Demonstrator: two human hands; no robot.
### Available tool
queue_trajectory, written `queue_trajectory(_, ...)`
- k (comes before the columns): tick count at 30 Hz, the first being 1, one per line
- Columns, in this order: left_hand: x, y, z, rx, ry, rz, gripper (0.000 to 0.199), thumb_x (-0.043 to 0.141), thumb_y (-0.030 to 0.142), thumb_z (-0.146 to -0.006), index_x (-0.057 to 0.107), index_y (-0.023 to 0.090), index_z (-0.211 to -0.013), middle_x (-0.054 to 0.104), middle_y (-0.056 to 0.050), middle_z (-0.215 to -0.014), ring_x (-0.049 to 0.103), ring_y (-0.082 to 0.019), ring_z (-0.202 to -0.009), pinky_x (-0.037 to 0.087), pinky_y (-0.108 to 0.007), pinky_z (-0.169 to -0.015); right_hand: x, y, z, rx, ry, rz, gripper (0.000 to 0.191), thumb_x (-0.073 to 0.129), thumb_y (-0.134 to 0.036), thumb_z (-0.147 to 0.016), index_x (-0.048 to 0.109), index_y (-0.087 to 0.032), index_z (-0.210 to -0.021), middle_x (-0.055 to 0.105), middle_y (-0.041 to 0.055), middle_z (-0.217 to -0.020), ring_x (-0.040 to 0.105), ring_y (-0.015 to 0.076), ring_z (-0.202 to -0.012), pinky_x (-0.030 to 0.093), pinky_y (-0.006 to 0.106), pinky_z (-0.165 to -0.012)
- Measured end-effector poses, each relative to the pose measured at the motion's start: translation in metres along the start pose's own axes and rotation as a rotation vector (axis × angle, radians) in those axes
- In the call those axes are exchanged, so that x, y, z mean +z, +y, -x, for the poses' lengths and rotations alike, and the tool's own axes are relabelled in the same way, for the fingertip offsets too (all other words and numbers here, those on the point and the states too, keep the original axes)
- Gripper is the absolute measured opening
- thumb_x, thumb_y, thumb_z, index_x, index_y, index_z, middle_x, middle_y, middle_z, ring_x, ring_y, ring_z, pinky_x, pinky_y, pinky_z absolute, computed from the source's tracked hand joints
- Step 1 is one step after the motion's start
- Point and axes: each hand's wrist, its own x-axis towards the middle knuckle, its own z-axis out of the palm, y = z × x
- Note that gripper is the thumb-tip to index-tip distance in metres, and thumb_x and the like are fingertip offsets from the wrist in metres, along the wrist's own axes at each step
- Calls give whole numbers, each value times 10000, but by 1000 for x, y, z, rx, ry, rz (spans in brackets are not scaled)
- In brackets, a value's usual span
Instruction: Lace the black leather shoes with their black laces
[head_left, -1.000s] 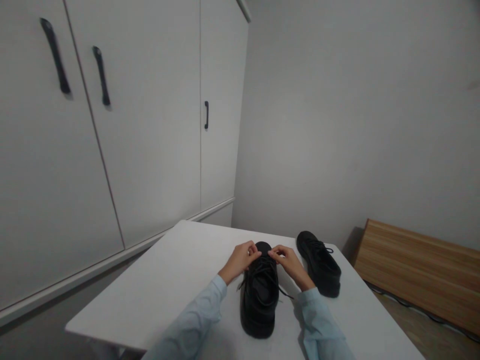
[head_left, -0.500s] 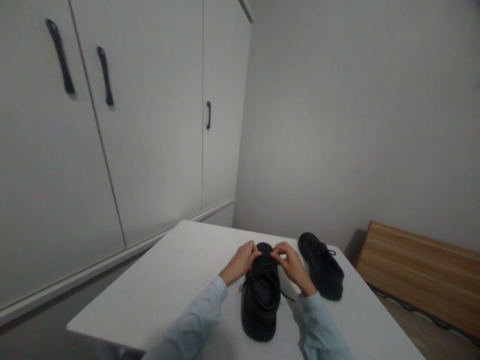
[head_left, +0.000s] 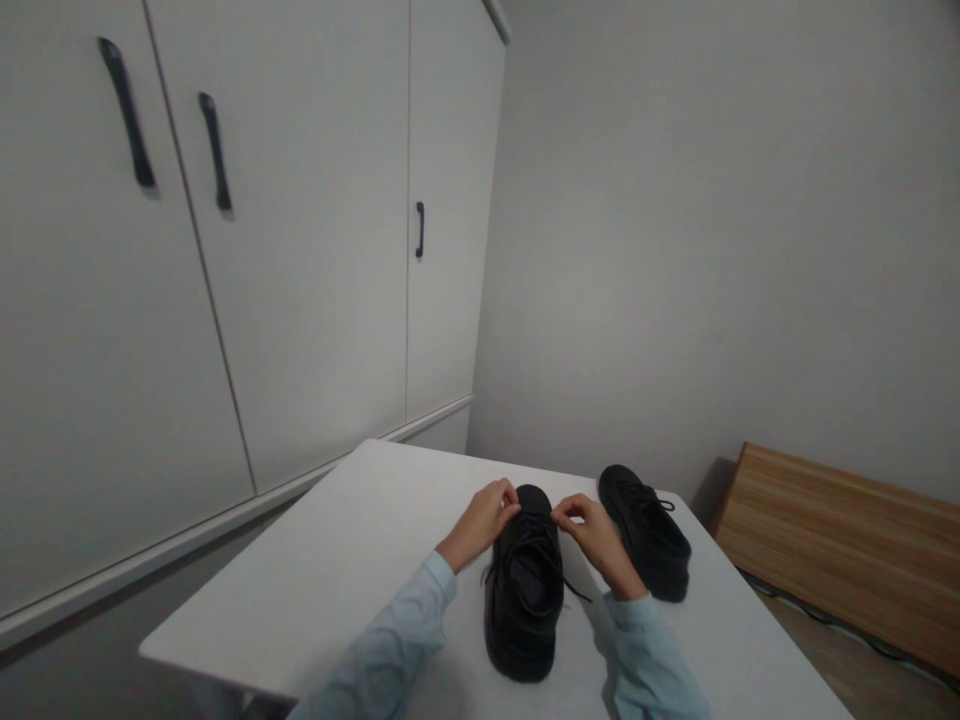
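Note:
A black lace-up shoe (head_left: 523, 640) stands on the white table (head_left: 360, 560), its toe pointing away from me and its heel nearest. Its laces are loose, and one end trails off to the right. My left hand (head_left: 487, 515) is closed at the left side of the shoe's front, by the lowest laces. On the right side of the laces, my right hand (head_left: 589, 530) pinches with thumb and forefinger together. Whatever lies between the fingertips of either hand is too small to make out.
A second black laced shoe (head_left: 652, 550) stands to the right, near the table's far right corner. White cupboards (head_left: 322, 250) with dark handles rise on the left. A wooden board (head_left: 840, 540) leans by the wall at right.
My right hand has moved slightly right and back toward me along the shoe's edge. My left hand has hardly moved, and the shoe stays in place.

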Motion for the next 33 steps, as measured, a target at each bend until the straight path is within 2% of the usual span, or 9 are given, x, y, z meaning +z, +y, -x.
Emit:
queue_trajectory(3, -5, 9, -1, 90, 51, -36, 132, 564, 293, -831, 602, 173, -871, 565, -13, -828, 510, -137, -733, 404, -245, -696, -3, -6, 0, 3, -47, -39, 281, 617, -448, -745, 616, -171, -704, 628, 44, -732, 573, 182, -695, 457, 295, -637)
queue_trajectory(7, -3, 16, -3, 94, -37, -82, 161, 629, 339, -796, 665, 182, -802, 562, -12, -803, 529, -146, -769, 392, -237, -703, 0, -13, 1, 50, -151, -53, 316, 612, -465, -752, 610, -155, -689, 552, 1, -600, 493, 132, -552, 372, 231, -482)
queue_trajectory(11, 5, 18, -5, 43, -123, -79, 113, 635, 270, -792, 650, 163, -759, 580, -7, -757, 544, -141, -737, 384, -227, -670, 6, -16, 1, 41, -174, -49, 311, 625, -466, -738, 595, -163, -672, 541, -7, -585, 486, 127, -545, 371, 228, -492)
queue_trajectory(16, 13, 21, -4, 48, -81, -69, 90, 549, 210, -833, 591, 155, -777, 584, -19, -794, 533, -148, -760, 384, -234, -680, 8, -16, 1, 9, -116, -30, 291, 597, -449, -750, 557, -176, -658, 574, 9, -646, 520, 144, -608, 404, 248, -567)
queue_trajectory(20, 16, 22, -3, -40, -51, -12, 115, 487, 228, -857, 534, 162, -776, 577, -12, -765, 530, -152, -749, 389, -251, -693, 7, -17, 3, 58, -87, 18, 280, 551, -441, -773, 519, -190, -653, 541, -14, -588, 477, 123, -517, 360, 232, -496)
queue_trajectory(25, 16, 16, -2, -111, -21, -22, 110, 456, 221, -848, 468, 177, -748, 551, -9, -761, 511, -152, -745, 398, -266, -702, 5, -16, 8, 203, -186, 16, 228, 442, -401, -829, 434, -218, -694, 455, -71, -469, 395, 91, -359, 295, 201, -376)
queue_trajectory(30, 10, 7, 2, -241, -112, 106, 139, 394, 270, -872, 398, 192, -757, 487, 37, -640, 468, -110, -510, 381, -238, -516, -1, -9, 11, 239, -223, 91, 167, 417, -334, -835, 423, -216, -717, 480, -69, -494, 397, 84, -326, 287, 191, -334)
queue_trajectory(33, 6, 1, 4, -276, -136, 152, 157, 377, 275, -877, 380, 192, -744, 479, 45, -618, 473, -100, -466, 375, -229, -478, -4, -5, 13, 221, -220, 155, 159, 455, -294, -824, 445, -205, -693, 491, -60, -496, 397, 75, -339, 284, 189, -353)
